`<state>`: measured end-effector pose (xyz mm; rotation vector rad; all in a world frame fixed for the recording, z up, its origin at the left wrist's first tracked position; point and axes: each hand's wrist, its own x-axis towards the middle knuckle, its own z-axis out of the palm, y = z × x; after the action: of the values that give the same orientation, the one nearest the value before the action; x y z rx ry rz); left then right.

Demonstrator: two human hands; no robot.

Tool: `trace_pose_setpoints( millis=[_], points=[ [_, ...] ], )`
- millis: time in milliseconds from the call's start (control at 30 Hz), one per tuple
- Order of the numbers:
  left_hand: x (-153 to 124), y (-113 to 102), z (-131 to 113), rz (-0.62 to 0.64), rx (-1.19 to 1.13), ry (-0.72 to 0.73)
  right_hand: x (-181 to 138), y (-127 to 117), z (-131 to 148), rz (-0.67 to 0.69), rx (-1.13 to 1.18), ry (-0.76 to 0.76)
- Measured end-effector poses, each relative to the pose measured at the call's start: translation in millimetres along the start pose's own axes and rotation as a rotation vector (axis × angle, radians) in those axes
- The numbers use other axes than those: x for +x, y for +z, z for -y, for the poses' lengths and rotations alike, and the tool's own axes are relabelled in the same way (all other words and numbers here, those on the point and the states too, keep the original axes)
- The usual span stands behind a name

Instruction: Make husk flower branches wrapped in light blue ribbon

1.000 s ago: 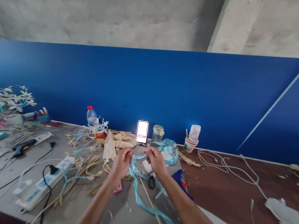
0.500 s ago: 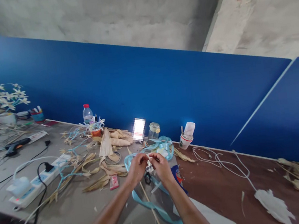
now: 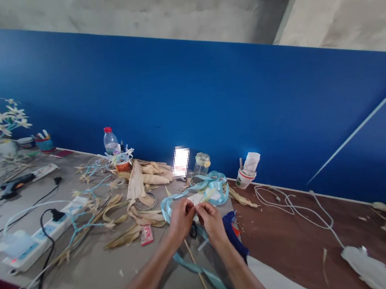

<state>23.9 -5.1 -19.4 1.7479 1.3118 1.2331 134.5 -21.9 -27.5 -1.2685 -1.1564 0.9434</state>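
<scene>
My left hand (image 3: 181, 218) and my right hand (image 3: 210, 220) meet over the table, fingertips pinched together on a light blue ribbon (image 3: 198, 188). The ribbon loops away behind the hands and trails down towards me past a thin wooden stick (image 3: 198, 270). Black scissors (image 3: 193, 231) lie just under the hands. Dried husk strips (image 3: 138, 186) are piled to the left of the hands.
A white power strip (image 3: 31, 237) with a black plug lies at the left, a glue gun (image 3: 13, 186) beyond it. A water bottle (image 3: 110, 142), a glass jar (image 3: 201, 163) and a paper cup (image 3: 244, 178) stand along the blue partition (image 3: 208, 100). A white cable (image 3: 292, 205) crosses the brown tabletop.
The hands were apart a second ago; they have come together on the ribbon. The view has shifted slightly.
</scene>
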Motion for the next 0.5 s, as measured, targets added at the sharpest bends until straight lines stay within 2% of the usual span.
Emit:
trace_pose_setpoints(
  millis=[133,333,500],
  points=[
    [-5,6,3,0.063,-0.107,0.018,0,-1,-5,-0.056,-0.060,-0.067],
    [-4,8,9,0.149,-0.458,-0.200,-5,0,0,0.020,-0.085,-0.177],
    [-7,6,7,0.165,-0.502,-0.222,-11,3,3,-0.036,-0.139,-0.140]
  ],
)
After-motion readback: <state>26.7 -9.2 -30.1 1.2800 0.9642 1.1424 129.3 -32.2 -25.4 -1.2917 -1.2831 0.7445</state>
